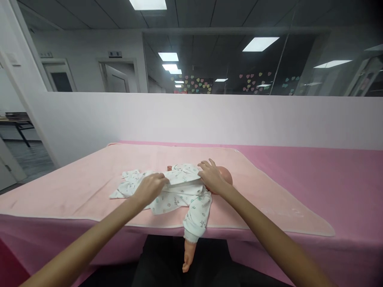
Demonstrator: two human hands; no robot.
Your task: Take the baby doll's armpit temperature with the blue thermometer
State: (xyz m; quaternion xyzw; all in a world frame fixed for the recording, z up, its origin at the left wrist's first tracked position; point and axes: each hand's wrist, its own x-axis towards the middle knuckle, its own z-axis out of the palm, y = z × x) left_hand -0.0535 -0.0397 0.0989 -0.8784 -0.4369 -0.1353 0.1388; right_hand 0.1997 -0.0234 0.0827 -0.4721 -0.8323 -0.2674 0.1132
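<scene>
A baby doll [226, 174] lies on its back across a peach mat, its head to the right. One of its arms [189, 255] hangs over the table's front edge. It wears a white printed baby shirt [197, 211], and pale printed cloth covers its legs. My left hand [152, 187] is closed on the shirt's front edge at the doll's middle. At the doll's neck, my right hand [212, 175] touches the collar; its thumb and some fingertips are hidden, while other fingers are raised and apart.
The peach mat [80, 179] lies over a pink tablecloth [329, 179]. A white low wall [209, 119] with glass above it runs behind the table. My dark-trousered legs [161, 263] are under the front edge. A doorway and a small table [20, 123] show at the left.
</scene>
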